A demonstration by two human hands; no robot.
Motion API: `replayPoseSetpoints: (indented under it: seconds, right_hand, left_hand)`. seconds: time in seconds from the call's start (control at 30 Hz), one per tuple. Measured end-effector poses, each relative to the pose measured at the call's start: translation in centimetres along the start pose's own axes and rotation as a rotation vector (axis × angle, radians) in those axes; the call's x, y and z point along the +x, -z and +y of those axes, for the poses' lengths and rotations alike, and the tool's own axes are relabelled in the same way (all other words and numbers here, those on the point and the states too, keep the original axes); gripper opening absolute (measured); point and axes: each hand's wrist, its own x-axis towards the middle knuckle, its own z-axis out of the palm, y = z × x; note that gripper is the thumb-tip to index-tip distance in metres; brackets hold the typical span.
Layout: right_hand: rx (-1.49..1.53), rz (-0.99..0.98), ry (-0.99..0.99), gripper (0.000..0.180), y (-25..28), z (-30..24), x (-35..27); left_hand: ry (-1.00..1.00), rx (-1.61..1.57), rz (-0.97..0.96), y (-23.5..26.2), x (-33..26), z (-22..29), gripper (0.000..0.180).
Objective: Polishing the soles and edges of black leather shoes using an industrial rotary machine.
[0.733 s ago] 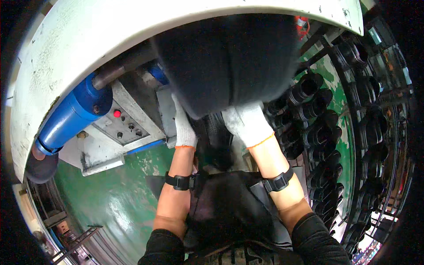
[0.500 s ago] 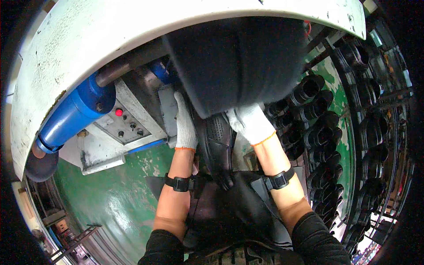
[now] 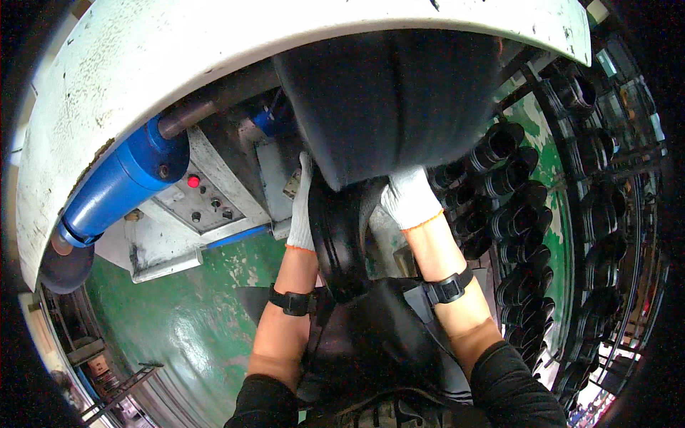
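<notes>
A black leather shoe [image 3: 340, 246] is held between my hands, its near end pointing down toward my body. Its far part passes under a large dark brush wheel [image 3: 392, 107], whose surface is smeared by motion. My left hand [image 3: 301, 207], in a white knit glove with an orange cuff, presses along the shoe's left side. On the other side, my gloved right hand [image 3: 412, 200] is closed on the shoe, close below the wheel. The right fingertips are hidden under the wheel and the shoe.
A white curved hood [image 3: 214, 43] arches over the wheel. To the left are a blue cylinder [image 3: 121, 182] on a shaft and a control panel [image 3: 207, 203] with a red button. Racks of black shoes [image 3: 524, 214] stand close on the right. The floor [image 3: 193, 314] is green.
The shoe has turned about its length; its perforated upper no longer shows, and a smooth curved side faces me. My left hand has turned and shifted slightly right.
</notes>
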Motion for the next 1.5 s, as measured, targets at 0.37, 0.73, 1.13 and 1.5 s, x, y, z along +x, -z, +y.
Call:
replayPoseSetpoints:
  seconds: [0.37, 0.73, 1.13, 1.5]
  right_hand:
    - [0.18, 0.127, -0.065, 0.04, 1.8, 2.3, -0.4]
    - [0.363, 0.02, 0.072, 0.033, 7.4, -0.2, -1.6]
    - [-0.587, -0.126, 0.113, 0.042, 5.3, -1.1, -1.2]
    - [-0.407, 0.127, 0.247, 0.048, -1.3, -6.3, 0.5]
  left_hand:
    - [-0.481, 1.05, -0.457, -1.6, -1.2, 0.0, 0.063]
    - [-0.342, 0.845, -0.132, 5.6, 5.6, -8.2, 0.066]
    - [-0.109, -0.272, 0.121, 2.3, 5.5, -4.5, 0.053]
    - [-0.458, -0.28, 0.014, 3.3, 2.7, 1.5, 0.051]
